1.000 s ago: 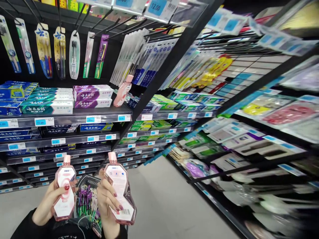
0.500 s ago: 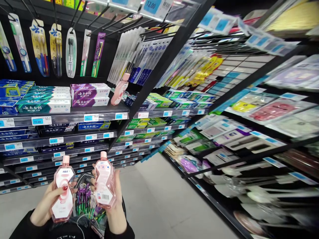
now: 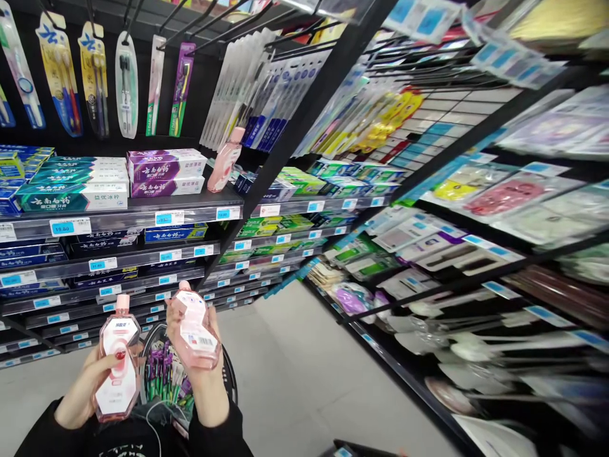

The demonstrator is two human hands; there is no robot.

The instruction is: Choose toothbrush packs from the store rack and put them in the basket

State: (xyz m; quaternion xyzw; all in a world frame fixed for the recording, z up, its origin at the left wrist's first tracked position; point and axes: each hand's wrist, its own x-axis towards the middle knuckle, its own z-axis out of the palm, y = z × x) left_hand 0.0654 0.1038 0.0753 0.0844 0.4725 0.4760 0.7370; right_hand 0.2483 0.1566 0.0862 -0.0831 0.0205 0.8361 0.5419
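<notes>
My left hand (image 3: 90, 381) is closed round a pink mouthwash bottle (image 3: 114, 397) with a white label, held upright with its front toward me and my thumb across it. A second pink mouthwash bottle (image 3: 197, 346) is in my right hand (image 3: 212, 387), back label and barcode showing, its cap tilted to the left. Another such bottle (image 3: 223, 168) stands on the shelf beside purple toothpaste boxes (image 3: 164, 172). Below and between my hands is a dark basket (image 3: 231, 381) holding many packaged toothbrushes (image 3: 164, 374).
Toothpaste boxes (image 3: 71, 190) line the shelf (image 3: 118, 219) ahead, with toothbrush packs (image 3: 126, 89) hanging above. A slanting black post (image 3: 285, 130) divides the shelving. Packaged utensils (image 3: 480, 346) fill the racks at right, past the grey floor (image 3: 290, 362). A dark object (image 3: 361, 449) shows at the bottom edge.
My right hand has lifted slightly and moved left, tilting its bottle further. The left hand keeps its bottle almost in place. The shelves have shifted a little left and up in view.
</notes>
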